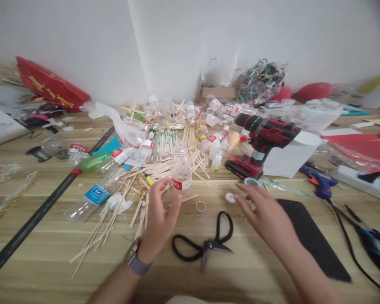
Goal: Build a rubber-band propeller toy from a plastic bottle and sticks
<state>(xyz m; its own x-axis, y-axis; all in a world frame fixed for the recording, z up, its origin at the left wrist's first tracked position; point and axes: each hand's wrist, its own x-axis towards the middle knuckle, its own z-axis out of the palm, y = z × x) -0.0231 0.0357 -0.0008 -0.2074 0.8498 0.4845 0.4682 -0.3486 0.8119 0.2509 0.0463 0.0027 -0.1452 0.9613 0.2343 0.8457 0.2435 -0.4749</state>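
Note:
Just left of a clear plastic bottle (182,171) with a red label, my left hand (161,211) is held with thumb and fingers apart, nothing between them. The bottle stands upright and has no cap on its neck. My right hand (261,211) reaches in from the right, fingers spread, its fingertips close to a small white disc (230,197) with a dark centre; whether they touch it I cannot tell. A thin pale ring (200,206) lies between the hands. Nearer to me rest black-handled scissors (209,245), blades parted.
A red cordless drill (259,143) stands behind my right hand. Wooden sticks (161,169), several bottles and a green bottle (96,161) crowd the middle and left. On the right are a black slab (313,238), a blue glue gun (321,182), pliers (369,238) and a power strip (364,181).

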